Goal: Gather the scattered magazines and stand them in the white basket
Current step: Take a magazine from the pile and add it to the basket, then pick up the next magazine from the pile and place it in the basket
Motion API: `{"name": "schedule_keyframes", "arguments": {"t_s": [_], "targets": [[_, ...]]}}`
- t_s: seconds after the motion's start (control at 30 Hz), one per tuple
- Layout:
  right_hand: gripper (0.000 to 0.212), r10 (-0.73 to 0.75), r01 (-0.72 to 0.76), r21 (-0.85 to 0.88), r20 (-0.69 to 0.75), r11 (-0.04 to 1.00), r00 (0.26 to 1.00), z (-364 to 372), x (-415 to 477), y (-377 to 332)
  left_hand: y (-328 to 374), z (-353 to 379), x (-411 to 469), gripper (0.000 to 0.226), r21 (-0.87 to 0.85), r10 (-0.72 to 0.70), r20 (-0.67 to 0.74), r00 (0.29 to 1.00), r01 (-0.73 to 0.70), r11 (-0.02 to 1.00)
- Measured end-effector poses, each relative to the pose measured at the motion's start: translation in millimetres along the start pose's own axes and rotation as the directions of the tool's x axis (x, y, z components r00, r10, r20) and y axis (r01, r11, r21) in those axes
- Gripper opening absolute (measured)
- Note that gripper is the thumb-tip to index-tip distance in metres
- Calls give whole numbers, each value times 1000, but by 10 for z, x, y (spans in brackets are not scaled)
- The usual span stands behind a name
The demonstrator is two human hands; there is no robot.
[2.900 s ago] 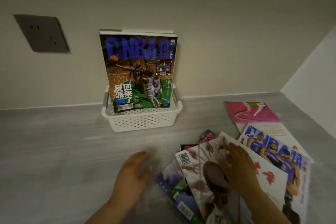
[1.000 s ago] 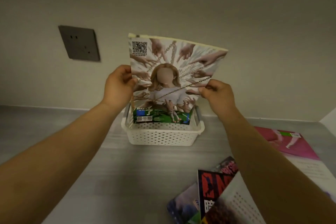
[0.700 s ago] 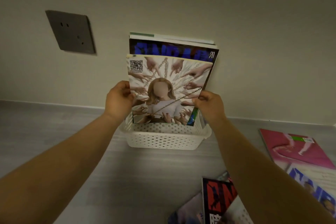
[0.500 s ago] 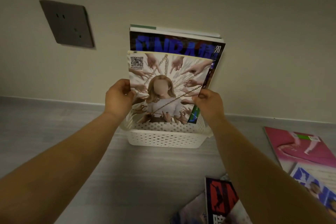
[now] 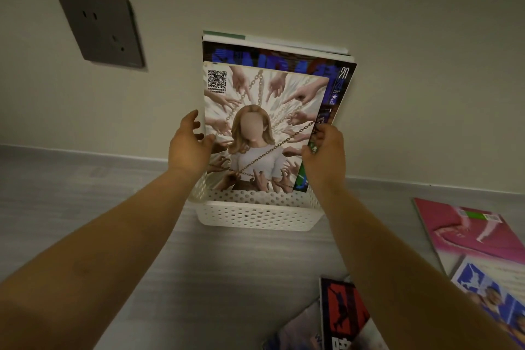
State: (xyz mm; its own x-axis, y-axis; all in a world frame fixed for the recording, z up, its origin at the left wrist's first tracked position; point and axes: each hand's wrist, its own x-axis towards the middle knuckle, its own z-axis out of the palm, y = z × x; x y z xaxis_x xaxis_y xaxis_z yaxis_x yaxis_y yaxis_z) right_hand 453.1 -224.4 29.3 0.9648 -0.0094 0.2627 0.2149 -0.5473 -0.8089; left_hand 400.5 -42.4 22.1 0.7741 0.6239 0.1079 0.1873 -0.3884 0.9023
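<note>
The chain-cover mag (image 5: 264, 133) is stood upright in the white basket (image 5: 255, 214), its btm edge hidden below the rim and its cover turned toward the camera. It is placed at the front of the stack. Directly behind it a taller dark blue mag (image 5: 342, 79) is seen, w/ "20" printed near its top right corner. Behind that, a white-topped mag (image 5: 272, 40) is leaned toward the wall (image 5: 412, 51).

The chain-cover mag's right edge is pinched by the right hand (image 5: 325, 155), w/ the thumb laid on the cover front and the fingers curled round the edge. The left hand (image 5: 189, 149) is held at the left edge w/ fingers loosely spread and wrapped round nothing. Only its thumb tip is seen touching the cover, and 1 finger is pointed up just beside the edge. Both forearms are stretched fwd from the btm corners of the view.

The basket is set on a grey surface (image 5: 227, 264), close to the wall. 4 more mags are left lying flat on that surface, well apart from the basket, to the right. A pink mag (image 5: 466, 231) is nearest the wall, w/ a blue-and-white mag (image 5: 490, 293) laid over its near end. At the btm edge a black-and-red mag (image 5: 343, 312) is laid over a greyish mag (image 5: 298, 332), both cut off by the frame. A dark wall socket (image 5: 100, 28) is mounted up left of the basket.
</note>
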Motion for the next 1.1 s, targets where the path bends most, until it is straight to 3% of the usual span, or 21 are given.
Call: {"name": "schedule_keyframes", "arguments": {"t_s": [0.1, 0.17, 0.27, 0.47, 0.6, 0.7, 0.77, 0.87, 1.0, 1.1], "targets": [[48, -171, 167, -154, -17, 974, 985, 11, -92, 5, -8, 18, -2, 56, 75, 8, 54, 999, -12, 997], [56, -230, 241, -311, 74, 919, 970, 4, -144, -7, -1, 23, -26, 58, 136, 22, 76, 997, -33, 990], [63, -210, 272, -470, 179, 840, 961, -33, -183, -27, 3, -17, -131, 63, 211, 36, 66, 997, -49, 976], [62, -139, 248, -520, 241, 818, 961, -358, -412, -16, 14, -262, -742, 58, 196, 132, 43, 990, -138, 971], [58, 3, 133, -528, 249, 839, 968, -931, -931, 328, -112, -293, -1469, 44, 157, 120, 208, 971, -154, 976], [52, 194, -54, -554, 197, 831, 961, -1422, -1420, 737, -200, -179, -2004, 36, 155, 67, 437, 897, -149, 977], [49, 328, -171, -615, 152, 769, 932, -1682, -1732, 986, -222, -71, -2346, 36, 219, 75, 530, 845, -221, 950], [52, 468, -226, -723, 151, 653, 871, -1915, -2134, 1280, -251, 155, -2733, 53, 344, 148, 590, 794, -413, 843], [57, 488, -243, -750, 119, 615, 865, -1984, -2447, 1447, -235, 411, -3008, 67, 472, -38, 719, 694, -447, 760], [59, 459, -232, -749, 108, 621, 882, -1961, -2532, 1463, -194, 554, -3111, 70, 514, -59, 714, 698, -465, 721]]}}
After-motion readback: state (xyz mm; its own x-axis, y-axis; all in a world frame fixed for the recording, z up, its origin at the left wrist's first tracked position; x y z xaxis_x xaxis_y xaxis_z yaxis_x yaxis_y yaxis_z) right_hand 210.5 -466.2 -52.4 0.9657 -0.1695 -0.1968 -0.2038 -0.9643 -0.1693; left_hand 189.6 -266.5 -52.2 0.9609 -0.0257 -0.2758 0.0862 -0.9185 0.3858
